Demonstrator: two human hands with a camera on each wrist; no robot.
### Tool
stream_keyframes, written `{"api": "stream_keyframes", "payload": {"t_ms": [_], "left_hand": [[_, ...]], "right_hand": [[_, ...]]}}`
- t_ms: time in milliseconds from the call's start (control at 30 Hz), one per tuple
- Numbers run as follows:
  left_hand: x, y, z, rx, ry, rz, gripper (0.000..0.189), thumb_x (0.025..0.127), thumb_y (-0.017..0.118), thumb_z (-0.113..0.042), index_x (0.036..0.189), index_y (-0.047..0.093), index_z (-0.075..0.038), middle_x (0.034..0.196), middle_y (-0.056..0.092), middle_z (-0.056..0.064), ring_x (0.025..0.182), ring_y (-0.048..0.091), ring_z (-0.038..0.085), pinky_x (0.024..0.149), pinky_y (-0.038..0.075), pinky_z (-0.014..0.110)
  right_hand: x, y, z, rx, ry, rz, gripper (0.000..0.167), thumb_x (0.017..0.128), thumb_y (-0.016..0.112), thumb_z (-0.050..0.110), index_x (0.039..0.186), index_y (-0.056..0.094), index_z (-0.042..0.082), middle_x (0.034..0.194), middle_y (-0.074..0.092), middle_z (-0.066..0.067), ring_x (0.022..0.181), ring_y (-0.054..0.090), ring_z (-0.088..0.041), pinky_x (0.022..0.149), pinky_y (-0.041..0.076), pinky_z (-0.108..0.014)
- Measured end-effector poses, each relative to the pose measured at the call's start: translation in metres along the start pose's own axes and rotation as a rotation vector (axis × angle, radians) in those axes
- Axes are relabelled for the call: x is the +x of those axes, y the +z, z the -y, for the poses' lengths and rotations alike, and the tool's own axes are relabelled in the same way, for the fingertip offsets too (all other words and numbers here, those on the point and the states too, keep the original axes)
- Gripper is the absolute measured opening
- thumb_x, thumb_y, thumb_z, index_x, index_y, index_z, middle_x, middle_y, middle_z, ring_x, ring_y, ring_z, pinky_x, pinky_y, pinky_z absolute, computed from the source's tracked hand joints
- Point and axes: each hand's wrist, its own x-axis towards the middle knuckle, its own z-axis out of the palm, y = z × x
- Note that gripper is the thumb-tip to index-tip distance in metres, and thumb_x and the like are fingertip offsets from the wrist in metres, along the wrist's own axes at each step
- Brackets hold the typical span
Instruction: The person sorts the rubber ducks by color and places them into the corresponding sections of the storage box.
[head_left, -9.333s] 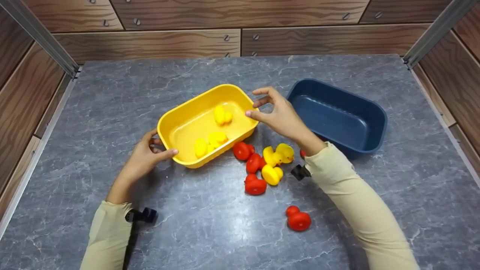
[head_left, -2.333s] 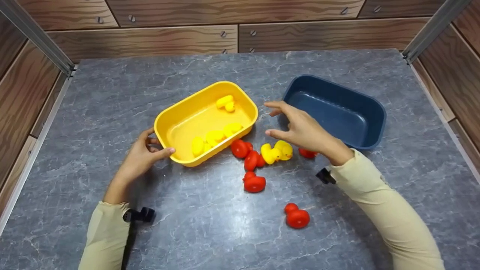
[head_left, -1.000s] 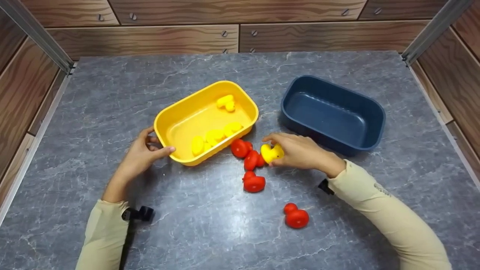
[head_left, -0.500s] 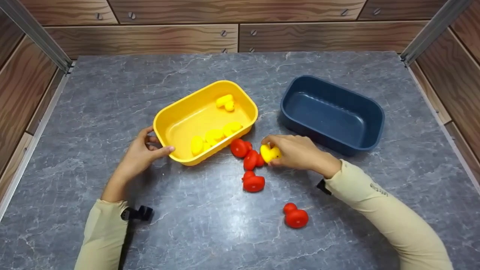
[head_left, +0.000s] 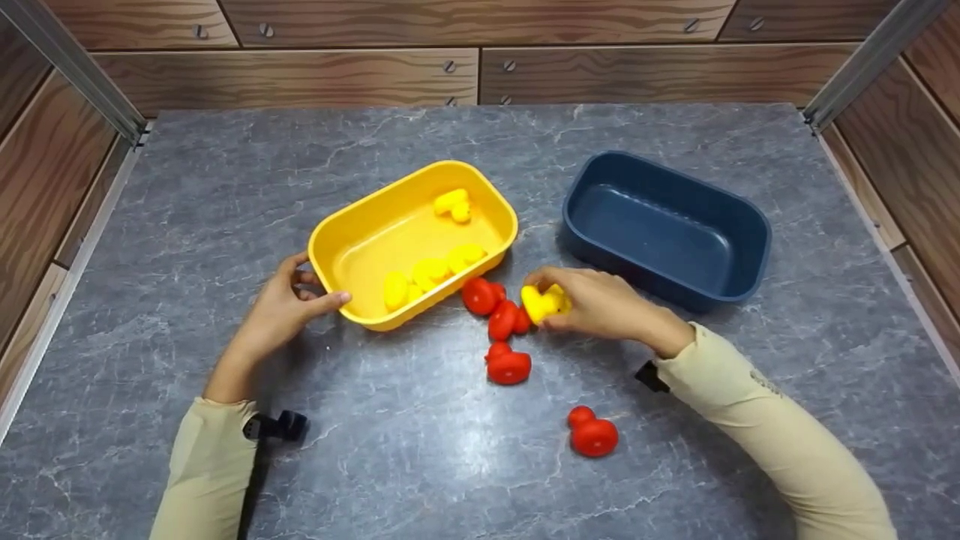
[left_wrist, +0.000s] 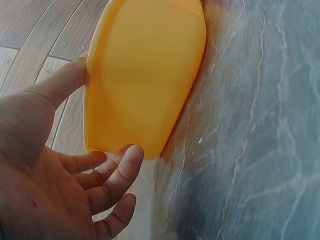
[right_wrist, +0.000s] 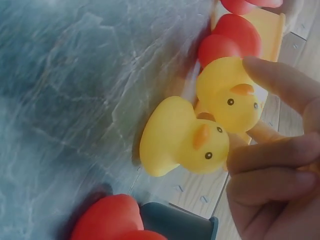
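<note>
My left hand (head_left: pixel 277 315) holds the near left end of a yellow bin (head_left: pixel 360 214), its thumb on the rim and its fingers against the outside of the end wall (left_wrist: pixel 135 100). Several yellow rubber ducks (head_left: pixel 431 273) lie inside the bin. My right hand (head_left: pixel 600 304) pinches a yellow rubber duck (right_wrist: pixel 220 82) between thumb and fingers, low over the table. Right beside it, a second yellow duck (right_wrist: pixel 167 137) sits on the table in the right wrist view, close to my curled fingers. In the head view my hand partly hides both ducks.
Red rubber ducks (head_left: pixel 508 366) form a short row by the yellow bin's front right side. Another red duck (head_left: pixel 595 437) lies nearer me. One more red duck (right_wrist: pixel 110 220) shows in the right wrist view. A dark blue bin (head_left: pixel 652 232) stands behind my right hand.
My right hand was beside the yellow bin's right end and has come down onto the yellow ducks. One more yellow duck lies in the bin. During the last second almost nothing has moved.
</note>
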Motion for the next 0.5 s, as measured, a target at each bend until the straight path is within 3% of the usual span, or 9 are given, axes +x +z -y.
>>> {"api": "stream_keyframes", "payload": {"t_ms": [267, 367, 500], "left_hand": [[0.0, 0.0, 0.001, 0.004, -0.005, 0.01, 0.09, 0.085, 0.074, -0.029, 0.15, 0.02, 0.003, 0.124, 0.054, 0.025, 0.082, 0.052, 0.013, 0.064, 0.044, 0.018], [0.0, 0.0, 0.001, 0.001, -0.002, 0.012, 0.089, 0.085, 0.073, -0.028, 0.15, 0.02, 0.002, 0.125, 0.054, 0.025, 0.082, 0.052, 0.013, 0.065, 0.044, 0.018], [-0.001, 0.0, 0.0, 0.001, 0.0, 0.011, 0.088, 0.086, 0.073, -0.029, 0.15, 0.021, 0.001, 0.124, 0.054, 0.024, 0.082, 0.051, 0.014, 0.066, 0.043, 0.018]], "right_hand": [[-0.01, -0.006, -0.002, 0.198, -0.052, -0.04, 0.05, 0.083, 0.075, 0.028, 0.128, 0.056, 0.019, 0.122, 0.065, -0.004, 0.1, 0.058, -0.02, 0.087, 0.048, -0.039], [-0.012, -0.01, -0.002, 0.283, -0.095, -0.059, 0.05, 0.083, 0.076, 0.024, 0.128, 0.056, 0.016, 0.122, 0.065, -0.006, 0.095, 0.058, -0.02, 0.078, 0.049, -0.032], [-0.014, -0.016, -0.002, 0.431, -0.128, -0.06, 0.052, 0.083, 0.077, 0.021, 0.129, 0.055, 0.013, 0.125, 0.062, -0.01, 0.065, 0.053, -0.015, 0.059, 0.044, -0.021]]}}
